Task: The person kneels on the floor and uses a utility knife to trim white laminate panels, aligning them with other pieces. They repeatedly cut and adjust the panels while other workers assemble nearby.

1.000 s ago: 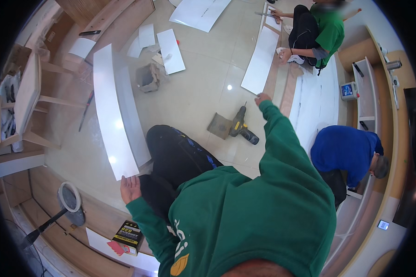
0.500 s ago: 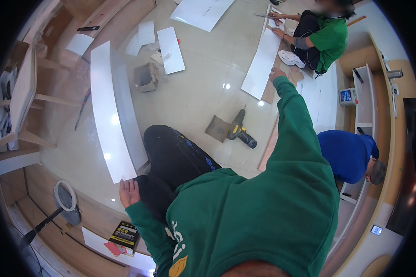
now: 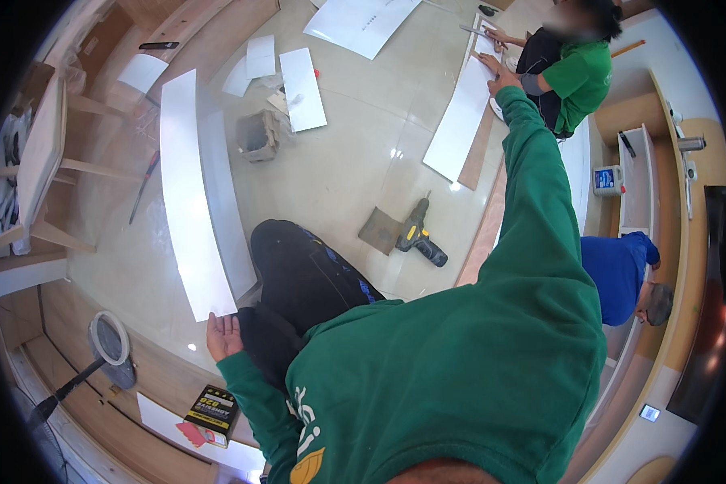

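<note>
White strip (image 3: pixel 187 194): long, smooth, flat, slightly bowed in this view; left of the wearer's knee, near end at the left hand.
Left hand (image 3: pixel 226 336): palm up, fingers loosely extended, tips at strip's near end; from where I stand, can't tell if gripping.
Greyish panel (image 3: pixel 227 214): duller, runs just along the strip's right side.
Right hand (image 3: pixel 504 80): arm stretched far out, index finger seemingly extended, other fingers curled; can't tell if it holds anything. Near the co-worker's hand.
White panel (image 3: pixel 453 133): smooth, rectangular, lies over brown wood board (image 3: pixel 478 157); right hand beside its far part.
Co-worker (image 3: pixel 577 81): green shirt, squatting, hands at panel's far end by a thin grey bar (image 3: pixel 471 31).
Drill (image 3: pixel 420 234): black and yellow plastic, on its side, touching rough brown square (image 3: pixel 379 229).
Floor (image 3: pixel 355 161): pale, glossy tiles.
Carton (image 3: pixel 258 135): brown, crumpled, open-topped.
Tin (image 3: pixel 213 410): boxy, black and yellow, red notched piece (image 3: pixel 190 433) against it.
Second co-worker (image 3: pixel 617 278): blue top, bent over by wooden shelving (image 3: pixel 639 181).
</note>
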A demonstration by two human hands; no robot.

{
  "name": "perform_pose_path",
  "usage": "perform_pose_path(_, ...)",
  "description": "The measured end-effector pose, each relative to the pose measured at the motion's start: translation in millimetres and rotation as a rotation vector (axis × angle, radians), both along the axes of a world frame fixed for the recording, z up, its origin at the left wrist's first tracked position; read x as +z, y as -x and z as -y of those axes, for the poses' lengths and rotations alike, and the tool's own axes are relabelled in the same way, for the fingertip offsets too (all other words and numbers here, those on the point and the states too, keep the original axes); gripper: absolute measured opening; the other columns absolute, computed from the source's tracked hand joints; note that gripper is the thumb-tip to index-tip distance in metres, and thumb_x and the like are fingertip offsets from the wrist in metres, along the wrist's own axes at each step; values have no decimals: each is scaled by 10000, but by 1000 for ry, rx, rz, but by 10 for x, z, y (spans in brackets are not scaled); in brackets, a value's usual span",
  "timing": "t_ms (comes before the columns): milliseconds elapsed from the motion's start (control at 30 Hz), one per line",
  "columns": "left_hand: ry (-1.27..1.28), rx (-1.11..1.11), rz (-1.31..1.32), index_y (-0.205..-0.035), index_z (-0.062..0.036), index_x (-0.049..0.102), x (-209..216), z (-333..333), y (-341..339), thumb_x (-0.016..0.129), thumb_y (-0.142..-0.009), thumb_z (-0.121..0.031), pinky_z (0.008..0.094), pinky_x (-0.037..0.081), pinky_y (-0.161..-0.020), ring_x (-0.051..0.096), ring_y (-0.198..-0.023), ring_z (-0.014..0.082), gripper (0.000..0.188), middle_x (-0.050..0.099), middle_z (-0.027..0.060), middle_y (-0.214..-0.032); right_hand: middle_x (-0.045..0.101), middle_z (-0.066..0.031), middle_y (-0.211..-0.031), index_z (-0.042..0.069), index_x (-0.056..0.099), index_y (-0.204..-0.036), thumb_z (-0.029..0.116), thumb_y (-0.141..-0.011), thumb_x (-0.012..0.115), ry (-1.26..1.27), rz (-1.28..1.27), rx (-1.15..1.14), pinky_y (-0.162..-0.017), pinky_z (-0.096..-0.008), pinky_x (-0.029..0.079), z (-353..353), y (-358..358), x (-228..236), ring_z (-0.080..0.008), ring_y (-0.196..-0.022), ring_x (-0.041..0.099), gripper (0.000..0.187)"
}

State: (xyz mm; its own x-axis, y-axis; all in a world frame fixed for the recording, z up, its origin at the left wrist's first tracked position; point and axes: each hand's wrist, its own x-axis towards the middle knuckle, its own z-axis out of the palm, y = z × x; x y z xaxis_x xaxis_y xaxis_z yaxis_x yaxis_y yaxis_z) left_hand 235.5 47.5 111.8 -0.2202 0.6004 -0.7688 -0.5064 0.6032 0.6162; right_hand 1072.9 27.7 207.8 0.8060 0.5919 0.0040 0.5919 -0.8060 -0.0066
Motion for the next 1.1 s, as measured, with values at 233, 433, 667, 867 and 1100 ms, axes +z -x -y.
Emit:
perform_pose_path(233,-5,2,-5,-1392,-13,362,-3,1,-51,548,-946,-257,403,388,-1016,381,-1301,299,541,382,165,-1403,437,-98,-1415,159,446,-1366,232,-724,633,-101,155,365,-1050,-366,398,6,-548,-244,-284,-1237,494,673)
perform_pose_path(433,-20,-6,43,-1400,-19,351,77,34,-33,541,-951,-268,408,363,-1044,367,-1319,296,548,332,148,-1449,577,-164,-1257,85,549,-1273,292,-761,628,121,44,22,-1018,-389,428,101,-31,-220,-323,-1155,561,558)
perform_pose_path(667,-16,-5,15,-1416,-19,320,65,57,11,541,-951,-283,410,349,-1061,337,-1344,303,578,283,165,-1477,597,-197,-1207,71,525,-1288,288,-771,648,42,-16,5,-986,-413,443,642,327,-683,-352,-1112,580,574)
perform_pose_path(867,-18,-18,6,-1416,-2,311,-35,36,30,524,-958,-276,415,354,-1050,331,-1347,304,574,296,179,-1470,538,-229,-1233,70,497,-1285,220,-789,657,-196,1,77,-983,-416,427,881,604,-1073,-369,-1149,524,542)
perform_pose_path(1100,-24,-21,-8,-1416,-5,313,-18,38,13,533,-954,-283,412,378,-1030,347,-1338,296,582,318,162,-1461,485,-213,-1276,63,419,-1339,202,-788,666,-426,195,230,-977,-455,417,663,619,-857,-391,-1170,488,620)
